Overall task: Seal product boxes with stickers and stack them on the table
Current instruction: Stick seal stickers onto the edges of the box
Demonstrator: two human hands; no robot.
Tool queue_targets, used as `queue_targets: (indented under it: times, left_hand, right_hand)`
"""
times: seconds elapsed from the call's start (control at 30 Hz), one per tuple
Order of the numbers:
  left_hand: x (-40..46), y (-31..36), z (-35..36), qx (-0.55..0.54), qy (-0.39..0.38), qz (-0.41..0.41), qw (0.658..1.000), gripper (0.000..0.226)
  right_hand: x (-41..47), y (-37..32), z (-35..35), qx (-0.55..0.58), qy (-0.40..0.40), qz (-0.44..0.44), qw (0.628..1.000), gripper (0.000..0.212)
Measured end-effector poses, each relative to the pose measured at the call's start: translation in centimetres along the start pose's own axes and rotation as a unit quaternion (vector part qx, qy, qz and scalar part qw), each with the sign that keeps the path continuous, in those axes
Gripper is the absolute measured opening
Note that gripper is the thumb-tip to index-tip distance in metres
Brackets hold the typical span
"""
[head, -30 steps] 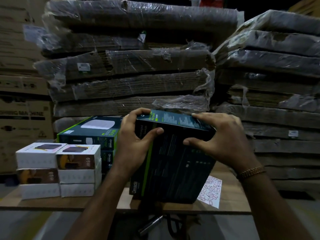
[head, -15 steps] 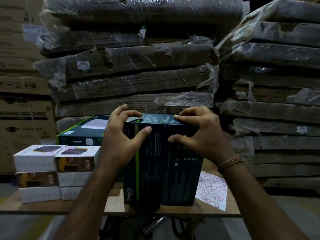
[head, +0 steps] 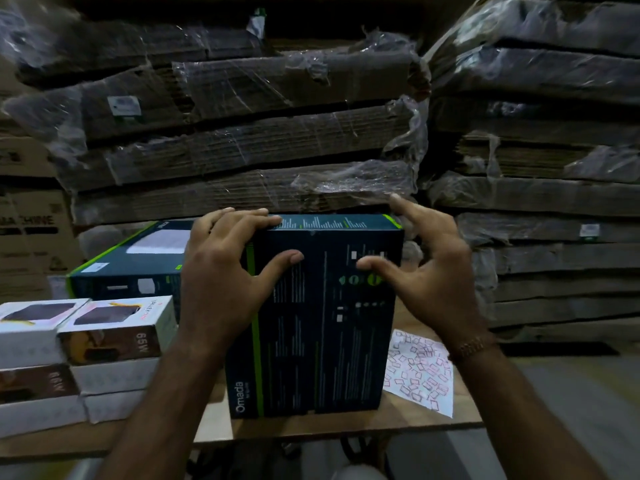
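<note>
Dark box (head: 322,323) stood upright on its end on the table (head: 415,419), near the front edge, with the printed back panel facing the camera.

Left hand (head: 225,282) gripped the box at its upper left corner: fingers curled over the top edge, thumb pressed flat on the front panel. Firm hold.

Right hand (head: 426,268) was at the upper right corner, spread wide. Thumb tip touched the front panel, index finger pointed up and back past the top right corner, and the other fingers lay behind the side of the box. Not curled round anything; whether those hidden fingers touched the box, can't tell. A bracelet (head: 472,346) sat on that wrist.

Sticker sheet (head: 419,372) lay flat on the table below the right hand, just beside the box's right bottom corner, partly tucked behind the wrist. Rows of small red-outlined stickers were on it.

Behind the left hand, a second dark box (head: 135,261) with a green edge lay flat, its near end hidden by the hand and the upright box.

Further left of the left forearm were two stacks of small white boxes (head: 114,344), side by side and touching, three high as far as visible, "65W" printed on the sides.

Beyond both hands were bundles of flattened cardboard (head: 242,133) in plastic wrap, stacked high. Lighting was dim and the fine print on the box was unreadable.
</note>
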State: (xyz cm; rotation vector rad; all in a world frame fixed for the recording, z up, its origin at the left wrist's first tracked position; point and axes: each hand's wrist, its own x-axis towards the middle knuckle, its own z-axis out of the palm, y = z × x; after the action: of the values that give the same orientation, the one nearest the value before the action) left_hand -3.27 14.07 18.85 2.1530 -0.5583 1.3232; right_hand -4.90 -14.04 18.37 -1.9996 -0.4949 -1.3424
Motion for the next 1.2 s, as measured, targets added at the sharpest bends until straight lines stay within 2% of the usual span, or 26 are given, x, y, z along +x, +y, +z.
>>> queue_targets:
  times: [0.1,0.2,0.3,0.4,0.5,0.63,0.93,1.2]
  left_hand:
    - [0.0,0.0,0.1,0.009,-0.001,0.007,1.000,0.059]
    - [-0.4,0.1,0.0,0.001,-0.004,0.005,1.000,0.058]
    - [-0.6,0.2,0.1,0.002,-0.005,0.004,1.000,0.059]
    - [-0.6,0.0,0.3,0.001,-0.001,-0.003,1.000,0.059]
    - [-0.5,-0.3,0.7,-0.001,0.007,0.005,1.000,0.057]
    - [-0.3,-0.5,0.8,-0.007,0.008,0.006,1.000,0.057]
    - [-0.7,-0.3,0.4,-0.009,0.001,-0.002,1.000,0.059]
    - [-0.7,-0.1,0.4,-0.008,0.004,-0.003,1.000,0.059]
  right_hand:
    - [-3.7,2.3,-1.6,0.023,0.090,0.136,0.986,0.056]
    - [-8.2,5.0,-3.1,-0.001,0.065,0.245,0.967,0.018]
    - [-12.5,7.3,-4.0,-0.052,-0.039,0.332,0.941,0.032]
    - [-15.6,8.4,-3.9,-0.073,-0.113,0.380,0.915,0.034]
    - [-16.8,9.1,-3.6,-0.093,-0.151,0.395,0.901,0.035]
    - [-18.0,9.4,-3.0,-0.184,-0.228,0.379,0.878,0.025]
    - [-19.3,8.2,-3.1,-0.222,-0.239,0.322,0.889,0.007]
    - [-19.7,8.1,-3.1,-0.222,-0.237,0.310,0.894,0.008]
